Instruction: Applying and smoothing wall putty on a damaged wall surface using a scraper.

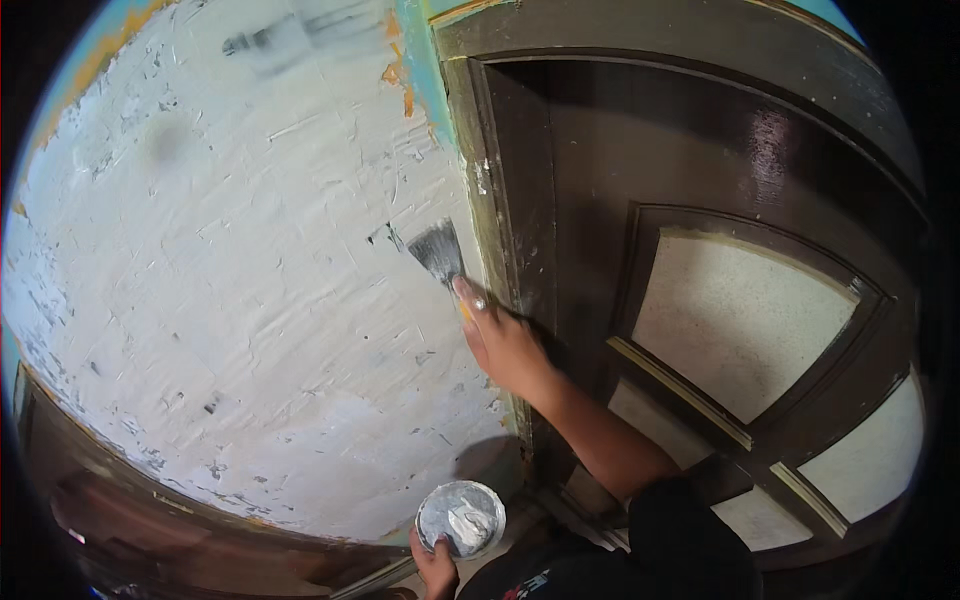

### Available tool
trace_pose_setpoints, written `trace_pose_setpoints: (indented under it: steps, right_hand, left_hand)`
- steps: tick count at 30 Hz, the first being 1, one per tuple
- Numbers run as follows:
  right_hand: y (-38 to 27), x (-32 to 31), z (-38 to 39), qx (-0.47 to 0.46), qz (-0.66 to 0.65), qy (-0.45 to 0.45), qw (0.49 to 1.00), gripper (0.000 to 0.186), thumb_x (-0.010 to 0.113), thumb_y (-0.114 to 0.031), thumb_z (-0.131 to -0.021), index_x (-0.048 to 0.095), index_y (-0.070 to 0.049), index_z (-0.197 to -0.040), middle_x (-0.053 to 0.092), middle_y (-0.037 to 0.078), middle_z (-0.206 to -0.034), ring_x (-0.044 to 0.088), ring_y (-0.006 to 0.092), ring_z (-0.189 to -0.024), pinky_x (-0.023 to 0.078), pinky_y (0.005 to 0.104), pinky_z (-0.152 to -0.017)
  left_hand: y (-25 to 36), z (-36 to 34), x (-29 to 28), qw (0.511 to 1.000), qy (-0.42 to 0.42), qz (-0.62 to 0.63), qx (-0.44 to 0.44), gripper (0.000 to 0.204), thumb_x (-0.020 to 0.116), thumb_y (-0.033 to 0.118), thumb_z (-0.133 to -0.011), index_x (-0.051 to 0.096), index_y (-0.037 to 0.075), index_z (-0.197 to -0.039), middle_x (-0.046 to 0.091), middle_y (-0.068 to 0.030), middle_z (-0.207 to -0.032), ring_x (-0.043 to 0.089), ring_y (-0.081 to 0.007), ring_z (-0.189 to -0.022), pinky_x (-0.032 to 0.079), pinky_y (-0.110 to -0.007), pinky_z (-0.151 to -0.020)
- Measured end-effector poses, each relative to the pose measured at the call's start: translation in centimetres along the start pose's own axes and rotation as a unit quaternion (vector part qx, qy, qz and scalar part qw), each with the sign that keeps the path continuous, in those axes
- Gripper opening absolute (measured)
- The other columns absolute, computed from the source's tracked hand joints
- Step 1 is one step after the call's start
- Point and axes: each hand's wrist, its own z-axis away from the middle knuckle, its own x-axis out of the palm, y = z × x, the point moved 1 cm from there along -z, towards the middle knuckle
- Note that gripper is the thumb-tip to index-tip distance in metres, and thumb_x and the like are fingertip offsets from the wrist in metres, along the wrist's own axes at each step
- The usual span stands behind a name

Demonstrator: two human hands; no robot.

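Observation:
My right hand [502, 340] grips a putty knife [438, 252] and presses its flat grey blade against the white plastered wall [230, 260], close to the dark wooden door frame [490, 200]. Low in the view, my left hand [436, 562] holds a small round metal bowl [461, 517] with white putty inside. The bowl hangs below the wall patch, near my body.
A dark brown panelled door [700, 220] with frosted glass panes [735, 320] fills the right side. Teal and orange paint shows along the wall's upper edge [415, 70]. A dark wooden ledge [150, 520] runs below the plastered area.

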Motion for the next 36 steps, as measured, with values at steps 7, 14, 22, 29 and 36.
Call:
trace_pose_setpoints:
  steps: [7,14,22,29,36]
  right_hand:
    - [5.7,5.7,11.4,0.114,-0.004,-0.064,0.991,0.057,0.055,-0.006,-0.081,0.034,-0.013,-0.134,0.054,0.025,-0.101,0.056,0.0416,-0.082,0.048,0.0427,-0.071]
    - [7.4,6.2,15.6,-0.04,-0.041,0.02,0.998,0.049,0.053,-0.002,-0.082,0.042,-0.01,-0.129,0.054,0.02,-0.106,0.056,0.0358,-0.092,0.047,0.0391,-0.079]
    - [-2.1,-0.7,-0.5,-0.039,-0.038,0.004,0.999,0.053,0.051,-0.01,-0.085,0.033,-0.013,-0.134,0.053,0.025,-0.104,0.052,0.0437,-0.091,0.045,0.0446,-0.078]
    - [4.3,7.2,11.0,0.02,-0.007,0.001,1.0,0.062,0.05,-0.002,-0.081,0.027,-0.01,-0.138,0.051,0.026,-0.109,0.053,0.0412,-0.094,0.045,0.0415,-0.08]
    - [3.7,3.9,10.8,-0.076,-0.009,0.059,0.995,0.056,0.049,-0.003,-0.083,0.032,-0.006,-0.135,0.048,0.026,-0.114,0.051,0.0415,-0.101,0.043,0.0414,-0.086]
  left_hand:
    - [-1.9,-0.2,-0.8,0.999,0.014,0.022,-0.03,0.049,0.047,-0.005,-0.078,0.037,0.0,-0.126,0.05,-0.0105,-0.115,0.047,-0.0189,-0.103,0.035,-0.029,-0.091]
    - [-1.2,-0.9,0.3,0.999,-0.007,0.015,-0.043,0.049,0.048,-0.004,-0.079,0.035,-0.001,-0.127,0.048,-0.0122,-0.117,0.046,-0.0203,-0.106,0.035,-0.029,-0.092]
    - [0.2,-0.9,0.9,0.998,-0.052,-0.017,-0.015,0.047,0.048,-0.003,-0.079,0.037,-0.001,-0.125,0.048,-0.0126,-0.117,0.046,-0.0203,-0.105,0.034,-0.03,-0.093]
    - [-1.1,-0.5,0.4,0.999,-0.017,0.02,-0.023,0.05,0.047,-0.003,-0.079,0.035,0.0,-0.127,0.047,-0.0125,-0.121,0.044,-0.0215,-0.109,0.032,-0.031,-0.095]
    - [-3.3,-0.6,-0.9,0.996,0.014,0.076,-0.052,0.055,0.046,-0.004,-0.079,0.03,0.002,-0.131,0.045,-0.0129,-0.122,0.045,-0.0225,-0.109,0.033,-0.032,-0.095]
